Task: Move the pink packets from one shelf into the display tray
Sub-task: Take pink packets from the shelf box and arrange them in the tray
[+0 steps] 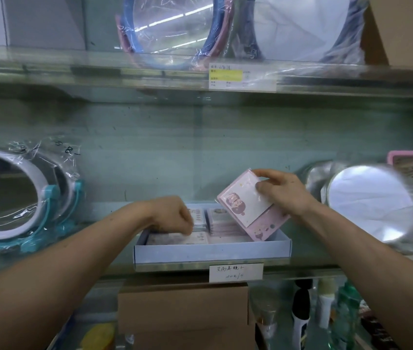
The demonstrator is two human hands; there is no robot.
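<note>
On the glass shelf point(326, 260), at its front edge, the display tray point(210, 252) holds flat pink packets point(223, 223). My right hand point(283, 193) pinches a held stack point(246, 205) over the tray's right end. The stack's face is toward me and its long axis slants down to the right. My left hand point(175, 215) curls over packets at the tray's left end, and I cannot tell if it grips them.

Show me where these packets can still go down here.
Bare shelf shows between the tray and the teal mirror, and between the tray and the round mirror at right. Inside the tray, stacked packets fill left and middle; its right end is hidden behind the held packets in the right hand.
</note>
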